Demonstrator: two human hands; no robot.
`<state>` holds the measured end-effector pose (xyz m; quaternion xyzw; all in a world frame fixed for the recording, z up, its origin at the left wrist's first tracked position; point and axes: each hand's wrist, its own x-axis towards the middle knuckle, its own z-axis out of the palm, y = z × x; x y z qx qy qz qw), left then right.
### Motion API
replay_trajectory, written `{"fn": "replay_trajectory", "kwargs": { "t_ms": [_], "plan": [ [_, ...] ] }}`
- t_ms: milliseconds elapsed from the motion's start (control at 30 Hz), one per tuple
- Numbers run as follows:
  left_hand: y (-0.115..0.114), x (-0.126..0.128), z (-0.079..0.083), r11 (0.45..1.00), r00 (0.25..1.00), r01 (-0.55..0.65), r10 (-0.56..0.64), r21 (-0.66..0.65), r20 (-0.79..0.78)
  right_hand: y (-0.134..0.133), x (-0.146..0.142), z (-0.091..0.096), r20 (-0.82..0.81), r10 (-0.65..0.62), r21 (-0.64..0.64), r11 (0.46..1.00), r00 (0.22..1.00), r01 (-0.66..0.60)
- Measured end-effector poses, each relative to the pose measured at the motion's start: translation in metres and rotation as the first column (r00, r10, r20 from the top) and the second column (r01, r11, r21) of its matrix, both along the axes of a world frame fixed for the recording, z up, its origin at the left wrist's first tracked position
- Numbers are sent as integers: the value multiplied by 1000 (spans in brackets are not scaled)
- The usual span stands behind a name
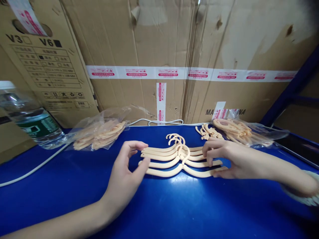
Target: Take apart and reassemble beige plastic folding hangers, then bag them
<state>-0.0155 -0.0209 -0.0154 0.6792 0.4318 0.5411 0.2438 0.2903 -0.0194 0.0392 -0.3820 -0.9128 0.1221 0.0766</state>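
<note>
The beige hangers point(182, 165) lie in an overlapping row on the blue table point(179, 212), towards its back edge and about midway along it, hooks crowded at the centre; the left hand point(123, 177) spans their left tips, thumb and fingers apart; the right hand point(228, 156) curls over their right arms, thumb by the front one; I cannot tell whether either squeezes. The hooks overlap, so lifting one hanger could drag or tangle its neighbours; uneven pressure from the two sides could skew the row; the thin arms might snap if pressed hard. Loose hook-like pieces point(209, 131) sit close behind the right hand, near the back edge, where a knuckle could scatter them; a left plastic bag point(99, 131) and a right plastic bag point(245, 132) flank the row along that edge.
</note>
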Motion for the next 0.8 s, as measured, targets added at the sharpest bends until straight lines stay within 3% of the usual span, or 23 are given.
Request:
{"fn": "replay_trajectory", "kwargs": {
  "t_ms": [67, 133, 233, 500, 633, 800],
  "plan": [
    [-8, 2, 1, 983, 955, 151, -117, 107, -272, -1, -1, 0, -1, -24, -17, 1000, 1000, 24],
    [-16, 5, 2, 927, 826, 345, -227, 145, -515, -3, -2, -2, 11, -11, -33, 999, 1000, 11],
    [-23, 7, -1, 862, 668, 487, -264, 141, -696, -3, -5, -4, 25, 10, -22, 1000, 1000, -9],
    [-21, 7, -2, 893, 645, 417, -157, 172, -748, -5, -11, -18, -21, -115, 214, 970, 993, 117],
    [-15, 2, -11, 913, 541, 370, -62, 171, -839, -9, -20, -39, -21, -204, 273, 941, 979, 202],
    [3, -6, -20, 955, 437, 271, -10, 122, -900, -6, -36, -60, 64, -340, 236, 919, 938, 317]
  ]
}}
